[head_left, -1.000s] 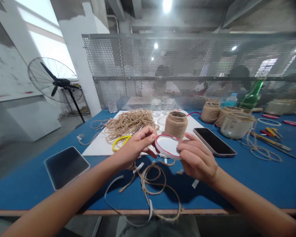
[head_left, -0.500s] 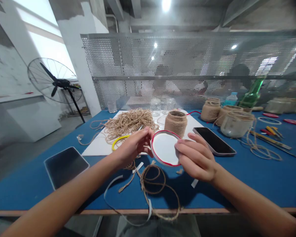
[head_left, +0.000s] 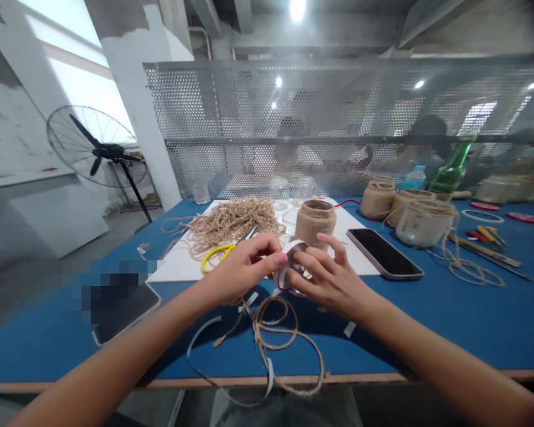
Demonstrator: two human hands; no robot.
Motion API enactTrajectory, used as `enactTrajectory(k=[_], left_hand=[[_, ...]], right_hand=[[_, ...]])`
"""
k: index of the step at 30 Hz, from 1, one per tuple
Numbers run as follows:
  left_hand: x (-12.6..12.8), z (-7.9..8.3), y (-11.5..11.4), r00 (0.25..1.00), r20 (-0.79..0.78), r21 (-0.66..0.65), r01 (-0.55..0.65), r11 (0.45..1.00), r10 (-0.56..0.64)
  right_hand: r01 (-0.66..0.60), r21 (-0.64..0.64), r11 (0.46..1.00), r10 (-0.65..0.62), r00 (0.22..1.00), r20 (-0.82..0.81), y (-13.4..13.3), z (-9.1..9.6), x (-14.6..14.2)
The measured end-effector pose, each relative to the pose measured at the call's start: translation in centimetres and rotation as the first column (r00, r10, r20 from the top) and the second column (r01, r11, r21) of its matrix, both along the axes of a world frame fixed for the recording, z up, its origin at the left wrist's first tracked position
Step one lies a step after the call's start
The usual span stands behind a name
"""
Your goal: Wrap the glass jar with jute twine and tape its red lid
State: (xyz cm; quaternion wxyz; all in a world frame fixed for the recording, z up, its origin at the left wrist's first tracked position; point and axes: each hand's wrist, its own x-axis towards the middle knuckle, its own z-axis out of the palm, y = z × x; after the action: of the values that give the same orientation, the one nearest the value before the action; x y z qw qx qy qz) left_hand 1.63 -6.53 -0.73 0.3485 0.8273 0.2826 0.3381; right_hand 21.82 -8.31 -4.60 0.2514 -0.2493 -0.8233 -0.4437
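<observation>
The white, red-edged ring (head_left: 285, 277) is tilted above the counter (head_left: 369, 350), near the twine-wrapped jar (head_left: 315, 220). Your left grip (head_left: 276, 259) pinches its edge; your right grip (head_left: 303, 267), fingers partly spread, touches it, clasp unclear. Press lightly: it could bend.

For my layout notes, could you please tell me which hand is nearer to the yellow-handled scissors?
Left: the left hand is beside the scissors, partly covering them in view; the right hand is farther off, to their right.
</observation>
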Motion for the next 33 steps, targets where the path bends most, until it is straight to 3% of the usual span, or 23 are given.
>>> enactTrajectory(k=[6, 8, 11, 13, 15, 18, 21, 24, 27, 30, 33], left_hand=[[-0.1, -0.6, 0.1, 0.978, -0.178, 0.295, -0.055, 0.954, 0.111], [-0.3, -0.8, 0.4, 0.959, -0.243, 0.406, -0.036, 0.913, 0.146], [-0.6, -1.1, 0.7, 0.929, -0.327, 0.522, 0.022, 0.853, 0.176], [-0.6, -1.2, 0.8, 0.915, -0.366, 0.547, 0.062, 0.835, 0.172], [-0.6, -1.3, 0.8, 0.909, -0.391, 0.537, 0.099, 0.838, 0.143], [-0.5, -1.2, 0.7, 0.909, -0.405, 0.468, 0.12, 0.875, 0.093], [-0.5, -0.9, 0.6, 0.92, -0.387, 0.395, 0.104, 0.913, 0.062], [-0.4, -0.9, 0.5, 0.932, -0.354, 0.431, 0.09, 0.898, 0.077], [-0.4, -1.3, 0.3, 0.937, -0.287, 0.619, 0.026, 0.785, 0.196], [-0.4, -1.6, 0.2, 0.934, -0.198, 0.763, -0.043, 0.645, 0.296], [-0.6, -1.7, 0.1, 0.928, -0.18, 0.815, -0.044, 0.578, 0.325]], right_hand=[[-0.031, -0.151, 0.988, 0.028, 0.999, -0.018, -0.2, -0.2, 0.1], [-0.111, -0.222, 0.969, 0.083, 0.988, -0.128, -0.4, 0.0, 0.2], [-0.253, -0.322, 0.912, 0.112, 0.91, -0.398, -0.3, 0.6, 0.2], [-0.301, -0.448, 0.842, 0.076, 0.888, -0.453, 0.0, 1.0, 0.3], [-0.303, -0.569, 0.764, 0.093, 0.925, -0.368, 0.5, 1.2, 0.3], [-0.31, -0.626, 0.716, 0.144, 0.942, -0.302, 1.2, 1.1, 0.2], [-0.4, -0.54, 0.74, 0.188, 0.895, -0.404, 1.3, 0.9, 0.2], [-0.472, -0.401, 0.785, 0.239, 0.828, -0.507, 1.0, 0.7, 0.3], [-0.468, -0.337, 0.817, 0.24, 0.808, -0.539, 0.8, 0.6, 0.4], [-0.389, -0.353, 0.851, 0.176, 0.844, -0.506, 0.7, 0.6, 0.5], [-0.303, -0.379, 0.874, 0.118, 0.891, -0.439, 0.8, 0.5, 0.4]])
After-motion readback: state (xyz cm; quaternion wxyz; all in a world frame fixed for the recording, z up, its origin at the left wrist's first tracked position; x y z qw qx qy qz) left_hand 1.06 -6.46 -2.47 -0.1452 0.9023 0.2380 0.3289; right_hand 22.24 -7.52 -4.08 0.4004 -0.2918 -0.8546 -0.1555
